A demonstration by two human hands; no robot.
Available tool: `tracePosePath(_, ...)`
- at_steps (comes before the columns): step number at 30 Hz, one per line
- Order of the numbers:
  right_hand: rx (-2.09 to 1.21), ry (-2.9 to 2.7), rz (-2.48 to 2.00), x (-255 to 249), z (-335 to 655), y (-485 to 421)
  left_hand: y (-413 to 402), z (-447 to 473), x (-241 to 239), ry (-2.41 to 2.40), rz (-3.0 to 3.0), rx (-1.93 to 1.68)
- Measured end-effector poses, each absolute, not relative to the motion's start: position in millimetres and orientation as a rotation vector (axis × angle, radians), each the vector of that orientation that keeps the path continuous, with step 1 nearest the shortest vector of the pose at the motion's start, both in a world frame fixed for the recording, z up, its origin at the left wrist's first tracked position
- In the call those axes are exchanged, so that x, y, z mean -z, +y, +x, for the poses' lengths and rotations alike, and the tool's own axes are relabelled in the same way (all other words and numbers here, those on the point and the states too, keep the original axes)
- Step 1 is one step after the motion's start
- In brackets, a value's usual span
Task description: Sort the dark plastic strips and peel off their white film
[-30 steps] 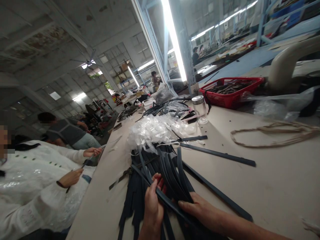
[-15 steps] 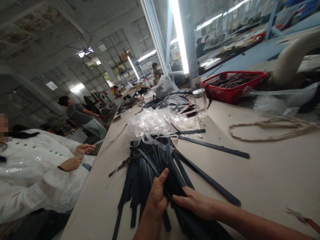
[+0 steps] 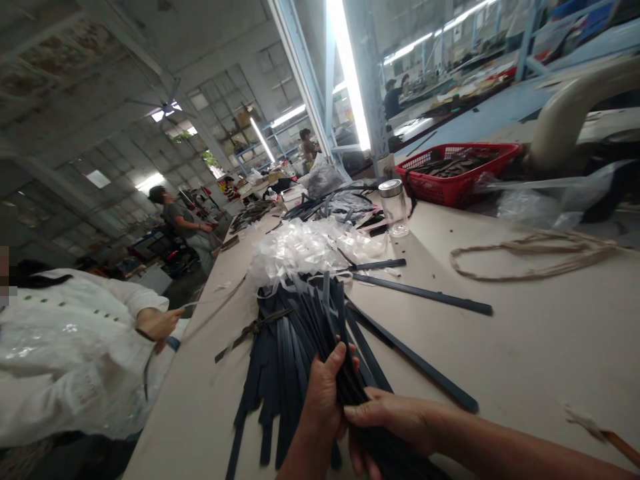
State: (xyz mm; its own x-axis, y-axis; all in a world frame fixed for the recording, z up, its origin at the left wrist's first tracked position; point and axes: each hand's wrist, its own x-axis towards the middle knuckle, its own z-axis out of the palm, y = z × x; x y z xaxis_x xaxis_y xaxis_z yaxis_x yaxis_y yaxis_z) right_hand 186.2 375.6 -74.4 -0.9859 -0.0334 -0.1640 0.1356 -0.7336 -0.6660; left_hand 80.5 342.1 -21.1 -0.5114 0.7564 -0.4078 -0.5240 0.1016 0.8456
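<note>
The bundle (image 3: 395, 457) of dark strips is held low in front of the person, over the near part of the table (image 3: 525, 360). Its upper ends fan out toward the far side, and its lower part runs down toward the bottom edge of the view.

The left hand (image 3: 327, 383) grips the bundle from the left, thumb pointing up along it. Just below and to the right, the right hand (image 3: 387, 410) is closed around the same bundle, thumb across the top and some fingers showing underneath.

Left of the hands, more dark strips spread in a pile (image 3: 275, 373), their ends uneven. A knotted tie (image 3: 253, 329) lies across the pile's upper left. On the right, a long strip (image 3: 420, 363) slants along the table, and another strip (image 3: 425, 293) lies farther off, apart from it.

Beyond the pile sits a heap of crumpled white plastic (image 3: 310, 250). Near its right side a clear jar (image 3: 395, 213) with a metal lid stands upright. Behind and right of the jar is a red basket (image 3: 455, 177) holding dark pieces. A loop of tan cord (image 3: 565, 241) lies on the right part of the table, near a clear bag (image 3: 530, 207).

At the table's left side, a co-worker in a white top (image 3: 65, 373) holds a thin pale strip (image 3: 193, 305) in one hand (image 3: 160, 325). Farther back, another person (image 3: 183, 227) stands near the table's far left edge. A bright tube lamp (image 3: 347, 73) slants beside a blue post (image 3: 300, 73).
</note>
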Motion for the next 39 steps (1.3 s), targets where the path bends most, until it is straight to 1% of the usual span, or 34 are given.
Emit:
tracePosePath(5,2.855,1.108,0.189,72.6,186.3,376.3,342.6,74.9,12.2,1.223,0.027,-1.608)
tracePosePath(14,2.857,1.202,0.492,63.1,193.0,377.5,343.8,75.4,3.2,1.048,-0.100,-1.672)
tracePosePath(23,2.912,1.207,0.377,71.4,189.2,370.3,340.1,71.5,14.0,1.051,-0.068,-1.656)
tracePosePath(29,2.871,1.321,0.378,63.7,190.8,370.6,339.3,71.9,14.5,1.254,0.093,-1.829)
tracePosePath(33,2.815,1.304,0.405,65.8,191.2,369.1,331.0,64.6,19.6,1.403,0.236,-1.739)
tracePosePath(39,2.869,1.178,0.397,71.6,188.0,367.6,320.0,65.5,14.6,1.470,0.262,-1.677)
